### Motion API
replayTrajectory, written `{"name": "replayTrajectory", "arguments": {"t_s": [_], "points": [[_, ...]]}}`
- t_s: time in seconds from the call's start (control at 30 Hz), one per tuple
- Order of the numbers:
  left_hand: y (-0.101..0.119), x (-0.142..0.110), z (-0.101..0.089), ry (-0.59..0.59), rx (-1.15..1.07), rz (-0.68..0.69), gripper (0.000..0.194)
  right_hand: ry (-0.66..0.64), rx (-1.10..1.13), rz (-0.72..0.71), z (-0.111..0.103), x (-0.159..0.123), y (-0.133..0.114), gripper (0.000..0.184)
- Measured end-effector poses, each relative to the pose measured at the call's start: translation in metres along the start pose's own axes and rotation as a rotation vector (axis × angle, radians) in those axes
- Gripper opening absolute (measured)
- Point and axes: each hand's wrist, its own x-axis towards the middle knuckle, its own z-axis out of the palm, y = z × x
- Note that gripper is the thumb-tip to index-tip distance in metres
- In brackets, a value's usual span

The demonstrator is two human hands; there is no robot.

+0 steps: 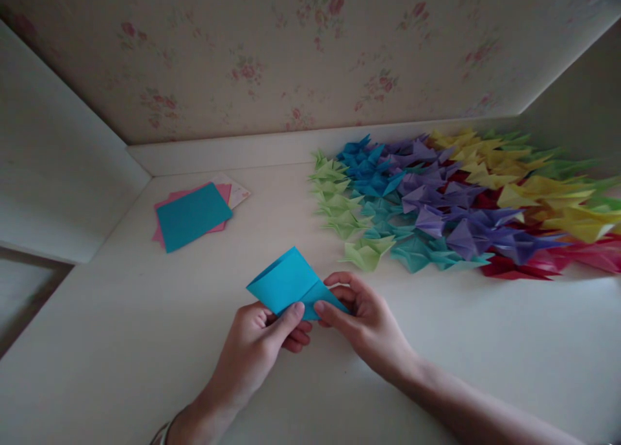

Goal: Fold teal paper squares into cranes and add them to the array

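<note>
A bright blue sheet of origami paper [290, 278], partly folded, is held up between both hands above the white table. My left hand [266, 336] pinches its lower edge, thumb on the near face and fingers curled behind. At the lower right corner, my right hand [356, 310] grips the paper between thumb and fingers. The paper's upper left part stands slightly apart, showing an opening between its layers. Parts of the fingers of both hands are hidden behind the paper.
To the left lies a stack of square papers [194, 217], teal on top with pink beneath. Many folded paper cranes [427, 180] in green, blue, purple, yellow and red fill the right back of the white table [121, 341]. A floral-papered wall [291, 57] rises behind.
</note>
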Motion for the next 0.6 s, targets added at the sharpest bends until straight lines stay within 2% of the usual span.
{"name": "replayTrajectory", "arguments": {"t_s": [0.1,0.3,0.4,0.6], "points": [[-0.001,0.0005,0.0015,0.024,-0.001,-0.014,0.032,0.007,0.009,0.005,0.0,0.0007,0.0003,0.032],[-0.0041,-0.0001,0.0012,0.078,0.055,0.068,0.034,0.004,0.044,0.002,0.0014,0.0015,-0.0013,0.032],[-0.0039,-0.0011,0.0007,0.063,0.092,0.096,0.032,-0.011,0.0,-0.001,0.0017,0.0011,-0.0038,0.035],[-0.0009,-0.004,0.0027,-0.017,0.134,0.132,0.03,-0.092,-0.047,0.102,0.0017,-0.0014,-0.0064,0.056]]}}
